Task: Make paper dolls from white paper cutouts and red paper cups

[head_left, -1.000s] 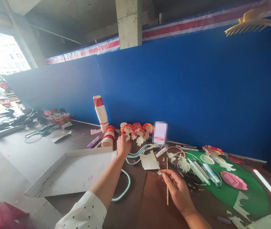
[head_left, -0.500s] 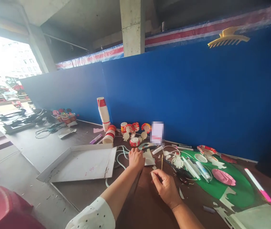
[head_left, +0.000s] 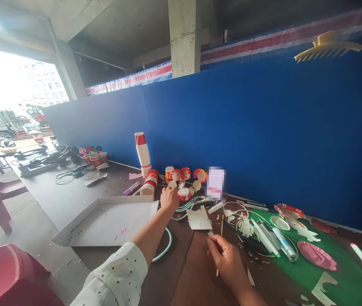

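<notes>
My left hand (head_left: 169,199) reaches over the table just in front of the small paper figures with red fringed heads (head_left: 175,175). Its fingers are curled and their tips hidden, so what they grip, if anything, cannot be seen. Pale green cable (head_left: 189,205) lies beside that hand, and a loop of it shows below the forearm. Nearer to me, my right hand (head_left: 227,257) is closed in a pinch, with a small pale scrap (head_left: 210,233) by its fingertips. A thin wooden stick (head_left: 222,225) passes behind this hand. Cut cream card (head_left: 199,218) lies between the hands.
A shallow white box lid (head_left: 110,223) lies at left, paper cups (head_left: 142,153) stacked behind it. On the right, a green sheet (head_left: 346,272) bears markers, a glue tube (head_left: 283,243) and a pink paper plate (head_left: 317,255). A blue panel (head_left: 247,127) borders the table's back.
My left hand has moved left and a little forward, uncovering more cable and the cream card. My right hand stays pinched, slightly lower. The camera view has shifted.
</notes>
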`<state>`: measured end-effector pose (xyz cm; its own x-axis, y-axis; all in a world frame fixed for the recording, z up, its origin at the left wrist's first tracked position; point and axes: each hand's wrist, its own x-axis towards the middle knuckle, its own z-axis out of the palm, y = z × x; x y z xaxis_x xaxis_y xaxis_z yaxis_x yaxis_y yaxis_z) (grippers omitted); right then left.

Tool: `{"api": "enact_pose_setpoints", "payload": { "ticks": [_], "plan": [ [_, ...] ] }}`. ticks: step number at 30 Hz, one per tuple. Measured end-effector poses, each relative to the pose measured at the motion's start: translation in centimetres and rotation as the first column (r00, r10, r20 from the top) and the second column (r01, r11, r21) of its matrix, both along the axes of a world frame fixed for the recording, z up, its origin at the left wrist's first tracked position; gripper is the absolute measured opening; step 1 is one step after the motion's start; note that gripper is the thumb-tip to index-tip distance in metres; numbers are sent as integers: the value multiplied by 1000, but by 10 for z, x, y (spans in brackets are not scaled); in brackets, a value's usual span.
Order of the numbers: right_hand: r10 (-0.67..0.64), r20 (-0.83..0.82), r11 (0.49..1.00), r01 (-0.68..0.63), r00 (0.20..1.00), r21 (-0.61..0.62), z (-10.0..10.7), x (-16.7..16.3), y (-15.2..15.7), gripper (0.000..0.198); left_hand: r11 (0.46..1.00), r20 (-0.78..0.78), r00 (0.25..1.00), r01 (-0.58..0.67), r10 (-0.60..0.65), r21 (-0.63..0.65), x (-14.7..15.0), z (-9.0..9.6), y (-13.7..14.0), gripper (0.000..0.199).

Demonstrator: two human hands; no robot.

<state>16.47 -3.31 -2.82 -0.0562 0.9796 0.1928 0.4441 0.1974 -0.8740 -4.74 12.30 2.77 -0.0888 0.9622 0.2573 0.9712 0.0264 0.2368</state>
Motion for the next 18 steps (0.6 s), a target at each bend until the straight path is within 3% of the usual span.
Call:
{"api": "enact_pose_setpoints", "payload": {
  "ticks": [2,6,10,14,18],
  "plan": [
    [3,-10,999,-3,1000,-38,0,0,2,35,997,-12,1000,-22,22,-74,-1,0,7,37],
    [6,12,996,-5,1000,-85,-1,-1,4,38,979,18,999,-37,41,-200,2,-10,15,65],
    [6,25,996,-4,1000,-87,-5,0,5,38,983,32,998,-46,53,-176,10,-20,18,78],
    [1,31,996,1,1000,-88,-9,0,6,37,987,56,996,-64,73,-149,19,-22,21,79],
    [-3,39,997,6,999,-80,-10,1,7,38,991,84,994,-62,72,-116,23,-23,25,66]
  ]
}}
